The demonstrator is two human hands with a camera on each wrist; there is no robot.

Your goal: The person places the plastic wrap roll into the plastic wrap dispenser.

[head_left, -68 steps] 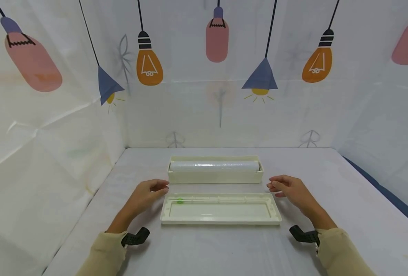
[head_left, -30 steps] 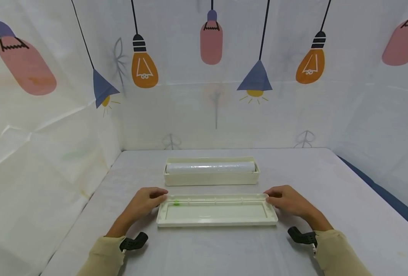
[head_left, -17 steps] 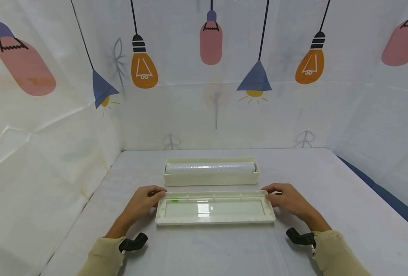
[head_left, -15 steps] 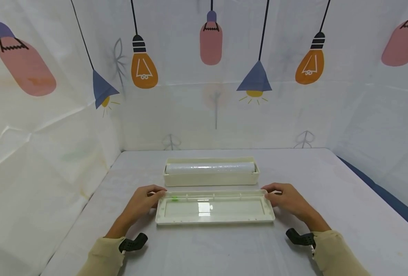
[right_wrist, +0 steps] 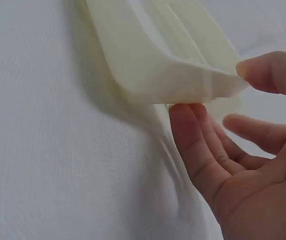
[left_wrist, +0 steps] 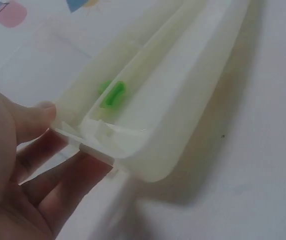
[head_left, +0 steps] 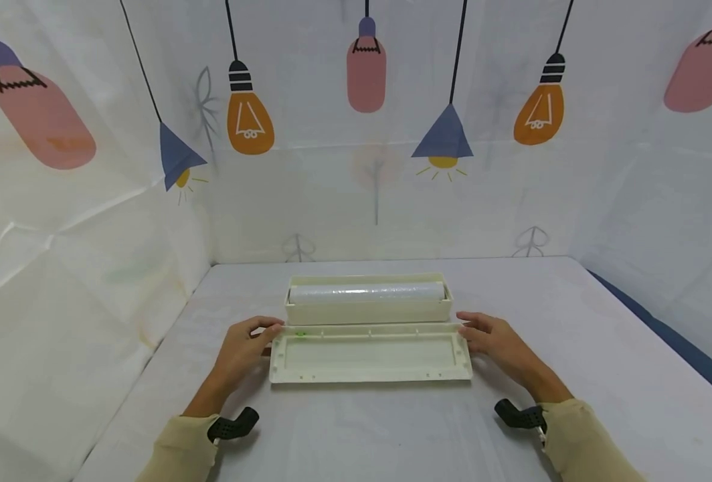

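Observation:
A cream plastic dispenser lid [head_left: 371,355] is held in both hands, its inner side showing, its far edge tipped up. My left hand [head_left: 241,351] pinches its left end, thumb above and fingers beneath in the left wrist view. At the other end, my right hand [head_left: 500,345] grips the corner with thumb and fingertips; in the right wrist view the lid end [right_wrist: 183,82] hangs just above the cloth. Near the left end sits a green slider [left_wrist: 114,95] on a rail. Directly behind the lid stands a matching open box [head_left: 368,312] with a cling film roll [head_left: 368,292] inside.
A white cloth covers the table [head_left: 368,435]. White sheeting [head_left: 308,194] printed with lamps hangs behind and on both sides. Each wrist carries a black camera mount, seen near the left cuff [head_left: 233,424] and the right cuff [head_left: 518,415].
Both hands came to the ends of the lid, which lay flat, and took hold. Its far edge has since tilted up, and the lid has moved away from me, closer to the box.

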